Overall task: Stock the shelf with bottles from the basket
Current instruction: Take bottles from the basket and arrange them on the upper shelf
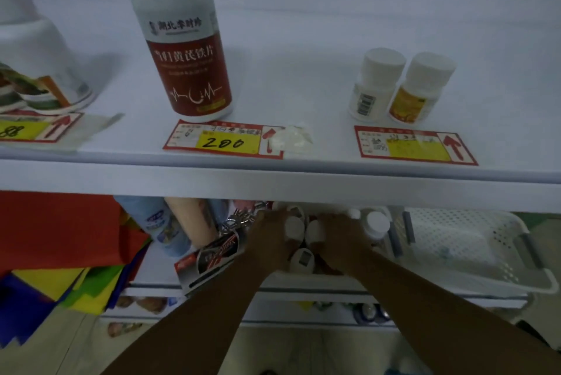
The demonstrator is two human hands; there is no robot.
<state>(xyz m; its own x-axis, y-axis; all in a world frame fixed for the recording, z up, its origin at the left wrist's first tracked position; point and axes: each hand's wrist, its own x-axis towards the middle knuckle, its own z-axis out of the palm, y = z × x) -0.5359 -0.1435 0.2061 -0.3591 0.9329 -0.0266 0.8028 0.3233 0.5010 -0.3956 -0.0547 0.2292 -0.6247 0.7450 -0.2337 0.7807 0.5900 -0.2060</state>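
Both my hands reach under the white upper shelf (273,174) into a white basket (473,265) on the lower shelf. My left hand (271,236) grips a small white-capped bottle (294,227). My right hand (340,238) curls round another small white bottle (315,230). More white bottles lie between and beside the hands, one with a label facing up (303,257) and one upright (376,223). On the upper shelf stand two small white-capped bottles, one white (375,86) and one yellow-labelled (420,89), above a red price tag (414,145).
A tall red-labelled bottle (185,40) stands at the upper shelf's left-middle above a "200" price tag (224,139). A large white container (36,59) is at far left. Blue bottles (158,223), keys and a card sit left of the basket. Coloured fabric (54,253) hangs lower left.
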